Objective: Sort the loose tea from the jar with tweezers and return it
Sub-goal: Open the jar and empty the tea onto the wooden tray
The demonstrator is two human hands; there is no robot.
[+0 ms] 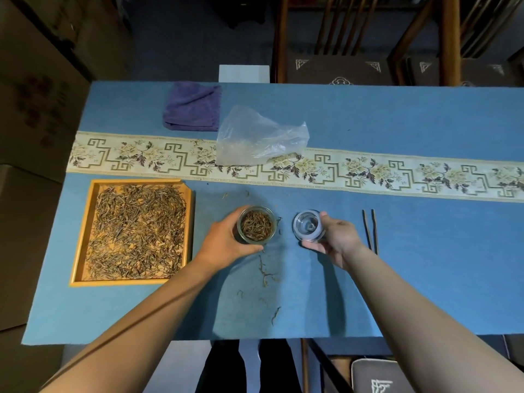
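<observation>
Step judged: jar open, lid off. Either more tea is about to be tipped out for sorting or the lid is about to go back on; which one cannot be told.

If pouring: the jar should be tilted low over the tray and slowly, since strands already lie spilled on the blue table cover. If closing: the lid should be lowered level and centred over the mouth, with the jar kept pinned by the other hand. Glass on glass, so no force.

Containers, largest first:
- Tray: wooden, shallow, at the left of the cover. A wide, loose layer of tea is spread over most of its floor.
- Plastic bag: clear, crumpled, lying partly on the patterned runner. Contents cannot be made out.
- Jar: glass, upright, just right of the tray. Tea is seen inside; fill level cannot be judged from above.
- Lid: clear glass, well clear of the jar mouth, nothing in it.

Hands: the left hand is wrapped round the jar wall. The right hand holds the lid by its rim between thumb and fingers.

Tweezers lie unused just right of the right hand. Folded purple cloth sits at the far edge.
</observation>
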